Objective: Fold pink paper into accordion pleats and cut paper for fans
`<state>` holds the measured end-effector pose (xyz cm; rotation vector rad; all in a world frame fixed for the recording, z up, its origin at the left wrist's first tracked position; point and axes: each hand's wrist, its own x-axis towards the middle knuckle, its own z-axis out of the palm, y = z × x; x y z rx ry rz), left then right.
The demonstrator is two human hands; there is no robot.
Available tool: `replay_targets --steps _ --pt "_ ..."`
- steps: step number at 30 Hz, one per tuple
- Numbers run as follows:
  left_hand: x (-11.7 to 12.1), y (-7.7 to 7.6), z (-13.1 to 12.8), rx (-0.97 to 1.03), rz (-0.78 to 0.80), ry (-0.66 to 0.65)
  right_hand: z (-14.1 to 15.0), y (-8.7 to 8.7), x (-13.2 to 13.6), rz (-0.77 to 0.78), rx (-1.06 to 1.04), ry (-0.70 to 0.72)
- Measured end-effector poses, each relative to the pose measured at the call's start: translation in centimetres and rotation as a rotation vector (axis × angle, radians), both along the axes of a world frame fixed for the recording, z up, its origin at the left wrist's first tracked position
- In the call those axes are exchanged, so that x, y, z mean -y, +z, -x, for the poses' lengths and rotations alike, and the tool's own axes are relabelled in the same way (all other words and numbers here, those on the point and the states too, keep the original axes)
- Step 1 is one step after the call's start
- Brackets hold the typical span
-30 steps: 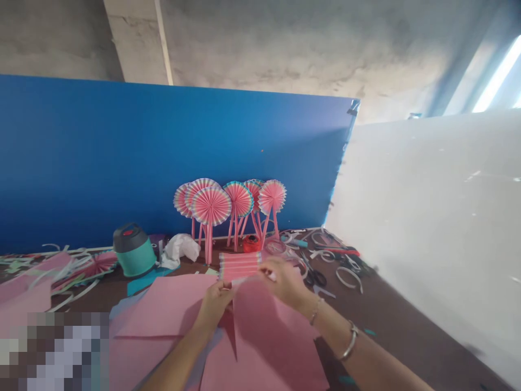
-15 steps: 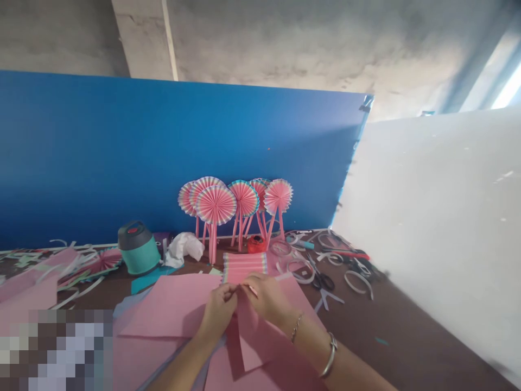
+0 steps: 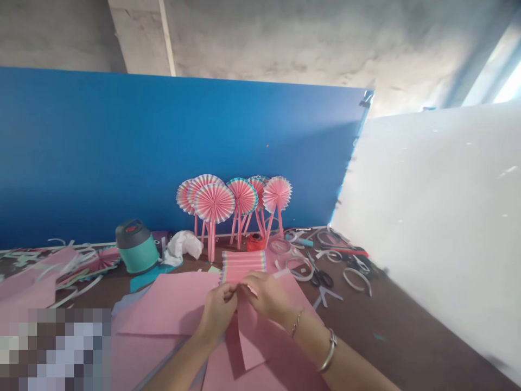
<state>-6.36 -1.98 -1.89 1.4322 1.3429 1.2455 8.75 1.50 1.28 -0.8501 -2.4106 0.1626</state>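
Note:
My left hand (image 3: 217, 314) and my right hand (image 3: 264, 296) meet at the middle of the table, both with fingers pinched on the near edge of a pleated pink paper (image 3: 243, 264) with pale striped folds. The pinch sits over a loose pink paper sheet (image 3: 254, 342). Another large pink sheet (image 3: 171, 304) lies under my left hand. My right wrist wears a thin chain and a metal bangle.
Several pink paper fans on sticks (image 3: 234, 202) lean against a blue board (image 3: 122, 157). A teal jar with a dark lid (image 3: 136, 245), crumpled white paper (image 3: 184, 244), scissors (image 3: 319, 276), white paper strips (image 3: 354, 277) and a white board (image 3: 439, 217) surround the spot.
My right hand moved left along the pleated paper's edge until it met my left hand. The view shifted slightly. Since half a second ago the hands have hardly moved.

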Motion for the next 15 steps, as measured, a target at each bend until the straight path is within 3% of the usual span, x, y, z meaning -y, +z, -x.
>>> replay_targets --steps 6,15 --pt "-0.08 -0.13 -0.02 -0.006 0.008 -0.002 -0.31 -0.11 -0.34 0.008 -0.012 0.069" --pt "0.10 0.11 -0.17 -0.013 0.002 0.014 -0.23 -0.12 -0.14 -0.105 0.061 0.034"
